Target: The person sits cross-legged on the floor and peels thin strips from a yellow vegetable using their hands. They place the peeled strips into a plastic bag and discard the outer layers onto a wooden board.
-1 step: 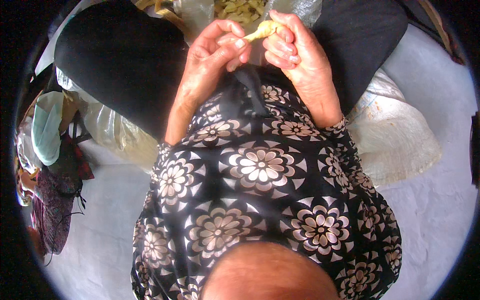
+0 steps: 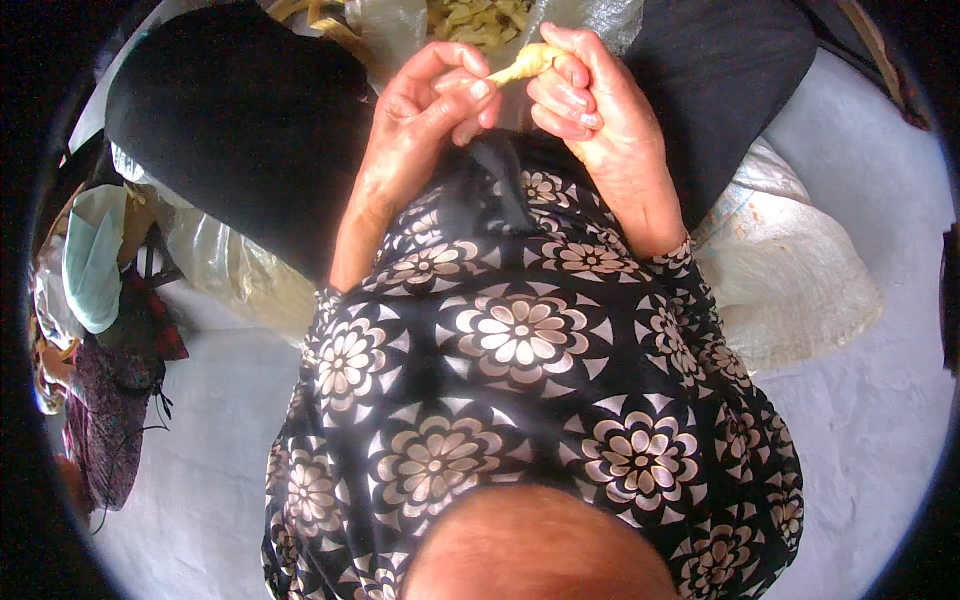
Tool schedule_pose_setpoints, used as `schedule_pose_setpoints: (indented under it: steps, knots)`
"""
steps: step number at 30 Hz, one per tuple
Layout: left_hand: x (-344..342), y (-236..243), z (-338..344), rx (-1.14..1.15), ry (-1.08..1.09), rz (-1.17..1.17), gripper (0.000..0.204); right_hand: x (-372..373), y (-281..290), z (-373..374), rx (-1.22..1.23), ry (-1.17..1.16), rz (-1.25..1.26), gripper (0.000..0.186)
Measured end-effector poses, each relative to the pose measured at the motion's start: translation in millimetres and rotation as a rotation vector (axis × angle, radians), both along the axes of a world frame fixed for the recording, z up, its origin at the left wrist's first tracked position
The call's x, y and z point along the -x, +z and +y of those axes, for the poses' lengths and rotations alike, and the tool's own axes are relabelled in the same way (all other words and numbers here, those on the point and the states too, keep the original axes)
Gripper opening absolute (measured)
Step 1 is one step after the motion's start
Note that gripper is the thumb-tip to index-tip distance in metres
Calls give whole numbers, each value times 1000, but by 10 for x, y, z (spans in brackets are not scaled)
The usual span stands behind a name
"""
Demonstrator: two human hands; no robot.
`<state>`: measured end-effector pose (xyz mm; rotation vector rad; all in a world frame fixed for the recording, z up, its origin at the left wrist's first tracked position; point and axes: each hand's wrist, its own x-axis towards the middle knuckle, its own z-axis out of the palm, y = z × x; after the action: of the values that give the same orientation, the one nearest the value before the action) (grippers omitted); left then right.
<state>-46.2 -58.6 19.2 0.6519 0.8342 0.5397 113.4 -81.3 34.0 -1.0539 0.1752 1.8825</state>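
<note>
Flowered shirt: My black shirt (image 2: 525,330), printed with pale blossoms, fills the foreground below my arms.
Dark cloth: A blurred dark strip of cloth (image 2: 500,180) lies at the shirt's upper edge, between my wrists.
Left hand: Beyond the shirt, above its left side, my left hand (image 2: 425,108) pinches the thin end of a yellow twisted piece (image 2: 522,66) between thumb and fingers, the other fingers loosely bent.
Right hand: Beyond the shirt's upper right, my right hand (image 2: 612,115) closes on the thicker end, fingers curled tightly inward, thumb near the top.
Yellow twist: It spans the gap between both hands, past the shirt's top edge.
Black trousers: My bent legs in black trousers (image 2: 235,130) spread out to either side beyond the shirt.
White sack: A pale woven sack (image 2: 790,290) lies right of the shirt.
Plastic sheeting: Crumpled translucent sheeting (image 2: 235,265) sits left of the shirt.
Purple cloth: Dark patterned fabric (image 2: 110,430) lies farther left of the shirt.
Yellow pieces: A heap of cut yellow pieces (image 2: 475,20) shows farthest ahead of the shirt.
</note>
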Motion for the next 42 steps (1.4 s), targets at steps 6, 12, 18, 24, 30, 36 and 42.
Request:
schedule_pose_setpoints:
  steps: [6,12,18,24,30,36,42]
  knots:
    - [-52,-90,-28,62,-24,-13,15,-126,11,-11,66,-1,-17,41]
    - [-87,-29,-39,35,-68,-33,18,-235,56,-108,45,16,8,37]
    - [-19,-111,-40,80,-101,-25,17,-228,4,-58,-118,101,-411,33]
    - [3,-89,-81,124,-32,-62,18,-352,-29,-32,-411,235,-749,27]
    - [66,-102,-67,313,-44,-169,26,8,-67,-117,-422,356,-439,26]
    - [45,-24,-54,148,-257,53,21,28,-79,-145,-267,229,-362,11]
    - [14,-24,-109,116,-265,92,23,-3,-78,-276,-104,154,-228,7]
